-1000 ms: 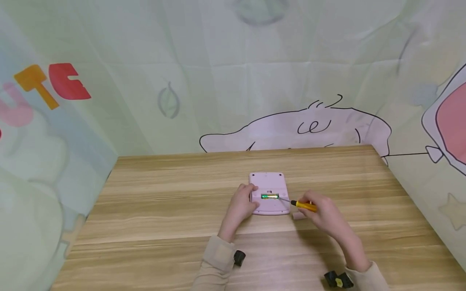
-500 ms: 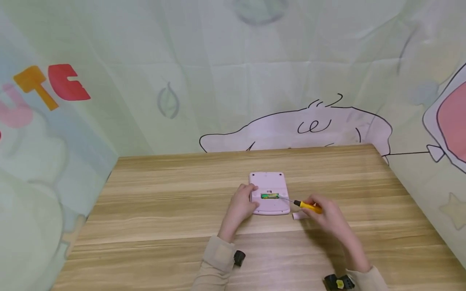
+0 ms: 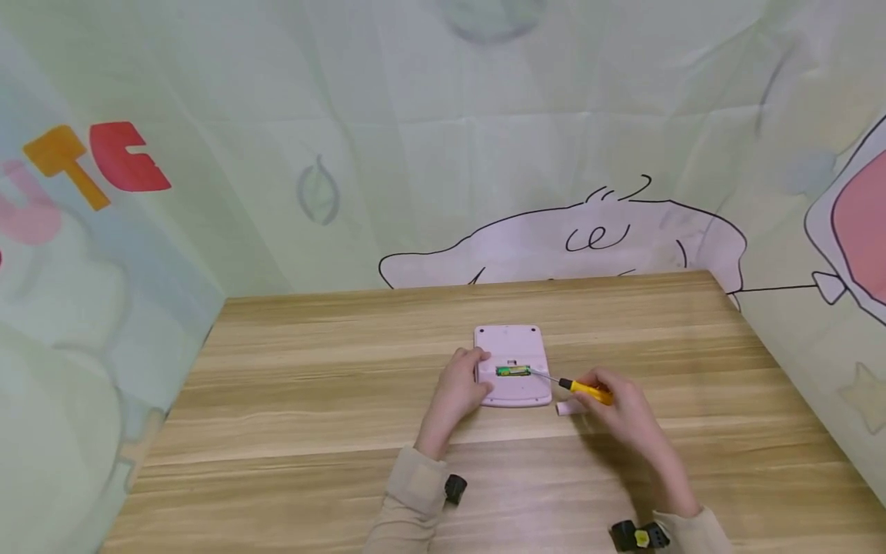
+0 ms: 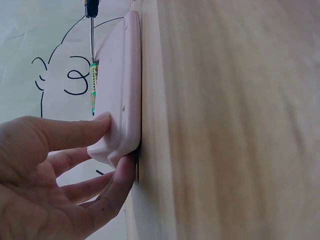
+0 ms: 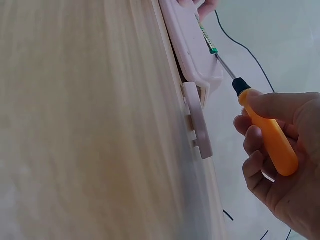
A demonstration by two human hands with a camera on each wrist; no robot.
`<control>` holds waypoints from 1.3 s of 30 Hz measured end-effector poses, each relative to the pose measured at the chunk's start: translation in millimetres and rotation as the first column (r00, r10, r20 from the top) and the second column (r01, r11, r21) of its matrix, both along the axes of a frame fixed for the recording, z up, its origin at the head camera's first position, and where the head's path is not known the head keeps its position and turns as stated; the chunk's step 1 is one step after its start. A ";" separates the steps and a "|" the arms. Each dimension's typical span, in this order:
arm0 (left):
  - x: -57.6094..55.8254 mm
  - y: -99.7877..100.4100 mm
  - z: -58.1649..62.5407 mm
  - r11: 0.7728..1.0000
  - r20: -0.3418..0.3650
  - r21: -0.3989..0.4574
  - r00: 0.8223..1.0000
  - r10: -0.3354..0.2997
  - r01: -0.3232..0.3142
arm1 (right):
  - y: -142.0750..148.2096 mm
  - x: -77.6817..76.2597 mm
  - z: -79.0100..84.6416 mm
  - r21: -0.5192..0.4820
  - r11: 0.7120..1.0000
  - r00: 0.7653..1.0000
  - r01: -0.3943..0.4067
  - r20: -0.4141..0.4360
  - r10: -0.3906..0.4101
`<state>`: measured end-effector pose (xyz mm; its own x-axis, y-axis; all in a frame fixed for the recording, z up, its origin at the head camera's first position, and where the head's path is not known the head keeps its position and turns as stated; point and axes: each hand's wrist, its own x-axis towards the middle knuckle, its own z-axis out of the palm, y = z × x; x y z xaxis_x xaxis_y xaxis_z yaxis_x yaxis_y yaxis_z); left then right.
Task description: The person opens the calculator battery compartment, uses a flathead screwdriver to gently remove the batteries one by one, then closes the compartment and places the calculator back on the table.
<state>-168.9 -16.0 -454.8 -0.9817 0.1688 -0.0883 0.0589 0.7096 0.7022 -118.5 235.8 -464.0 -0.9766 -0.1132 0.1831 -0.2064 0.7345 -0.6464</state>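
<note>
A pale pink device (image 3: 515,342), shaped like a calculator, lies back side up on the table. In its uncovered slot sits a green and gold battery (image 3: 512,371), partly raised above the surface in both wrist views. My left hand (image 3: 458,385) grips the device's left edge, thumb on top and fingers at the side (image 4: 65,175). With my right hand (image 3: 626,404) I hold a screwdriver (image 3: 584,391) by its yellow handle (image 5: 272,140). Its thin metal shaft reaches the battery's right end; whether the tip is under or against that end is hard to tell.
A small pink battery cover (image 5: 197,120) lies just right of the device, partly under my right hand. The wooden table (image 3: 311,369) backs onto a printed cloth (image 3: 408,154). Black wrist cameras (image 3: 640,536) sit at both cuffs.
My right hand and the screwdriver have shifted slightly to the right. The battery's right end appears to have lifted in its slot. My left hand keeps its hold.
</note>
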 end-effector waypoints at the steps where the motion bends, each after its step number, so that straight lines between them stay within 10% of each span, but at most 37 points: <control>1: -0.3 0.0 -0.3 1.000 -0.002 -0.001 1.000 -0.001 0.001 | -0.3 -0.2 0.0 -0.004 1.000 1.000 0.003 0.005 -0.003; 39: -2.0 0.4 -3.3 1.000 0.035 0.006 0.999 0.003 -0.003 | 20.8 0.4 3.7 -0.032 0.964 0.965 0.262 0.002 -0.262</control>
<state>-170.9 -15.6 -458.1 -0.9786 0.1662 -0.1212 0.0322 0.7058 0.7077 -118.0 256.6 -460.3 -0.9708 0.1527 0.1851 -0.0110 0.7422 -0.6700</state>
